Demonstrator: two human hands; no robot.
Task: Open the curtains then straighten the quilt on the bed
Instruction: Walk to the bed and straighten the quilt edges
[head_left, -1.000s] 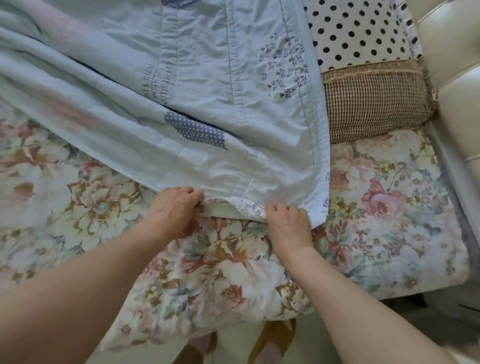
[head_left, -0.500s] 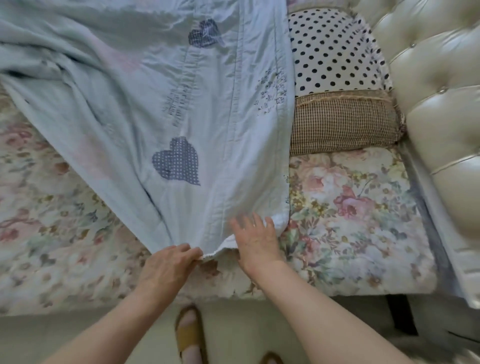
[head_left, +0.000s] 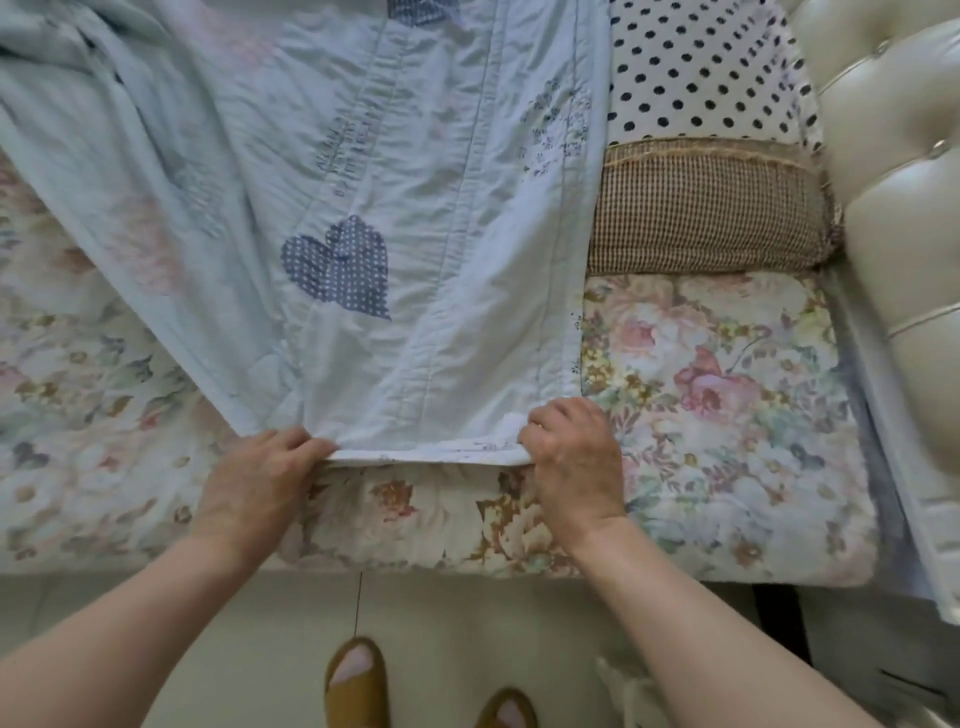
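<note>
A pale blue quilt (head_left: 426, 218) with a dotted blue heart patch lies across the bed, bunched at the upper left. Its near hem is stretched between my hands close to the bed's front edge. My left hand (head_left: 254, 483) pinches the hem at its left end. At the near right corner, my right hand (head_left: 571, 462) grips the hem. The flowered sheet (head_left: 727, 395) covers the mattress beneath. No curtains are in view.
A brown checked pillow (head_left: 706, 208) lies under a polka-dot pillow (head_left: 701, 67) at the upper right, against a cream tufted headboard (head_left: 898, 182). My feet in tan slippers (head_left: 356, 680) stand on the floor below the bed edge.
Both hands have pulled the quilt's hem toward the bed's near edge and spread apart, so the hem is now taut and straight. The view has tilted down to the floor.
</note>
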